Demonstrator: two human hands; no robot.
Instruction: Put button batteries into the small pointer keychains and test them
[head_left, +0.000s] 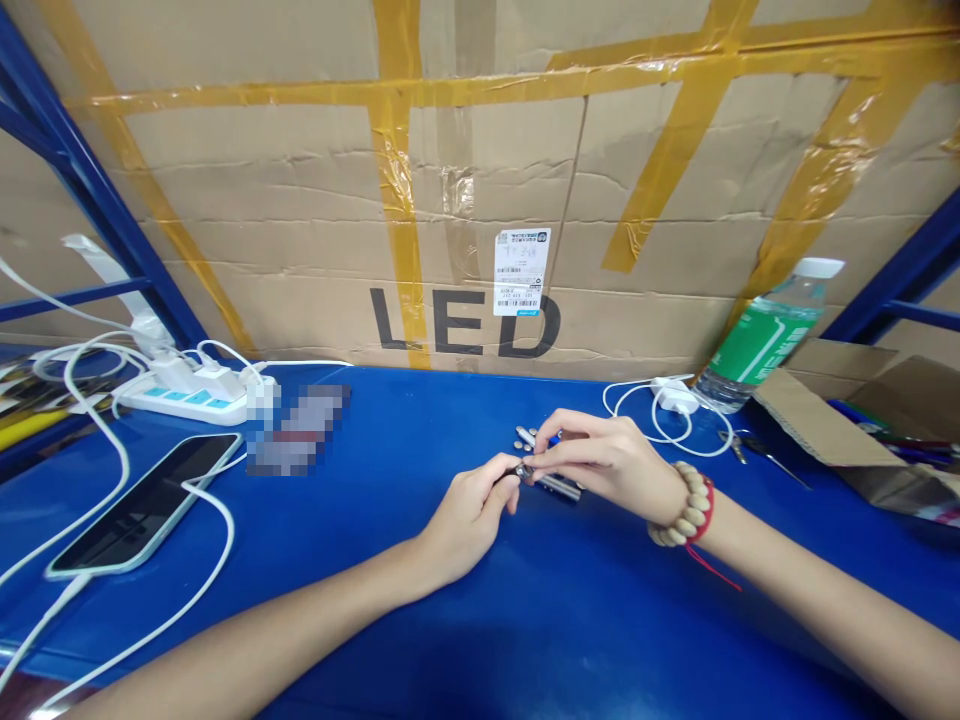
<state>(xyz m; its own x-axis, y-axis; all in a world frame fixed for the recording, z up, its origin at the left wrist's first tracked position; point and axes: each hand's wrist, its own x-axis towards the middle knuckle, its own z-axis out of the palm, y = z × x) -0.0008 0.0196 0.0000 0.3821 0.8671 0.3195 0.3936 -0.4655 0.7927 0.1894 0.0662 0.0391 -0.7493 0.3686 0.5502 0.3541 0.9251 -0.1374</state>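
Note:
Near the middle of the blue table, my left hand (474, 510) is closed around a small dark cylinder with a shiny metal end (523, 471). My right hand (600, 460), with a bead bracelet on its wrist, pinches at that metal end; whether a tiny part sits between its fingertips is hidden. Under the right hand lie silver metal tubes (561, 487), partly covered by the fingers. Just behind the fingertips are a short silver tube (526, 437) and several small round metal discs (518, 445).
A charging phone (146, 505) and a white power strip (199, 400) with looping cables are at left. At right stand a water bottle (772, 335), a white charger (675, 396), tweezers (776, 460) and an open cardboard box (825, 425). A large carton (300, 250) walls the back.

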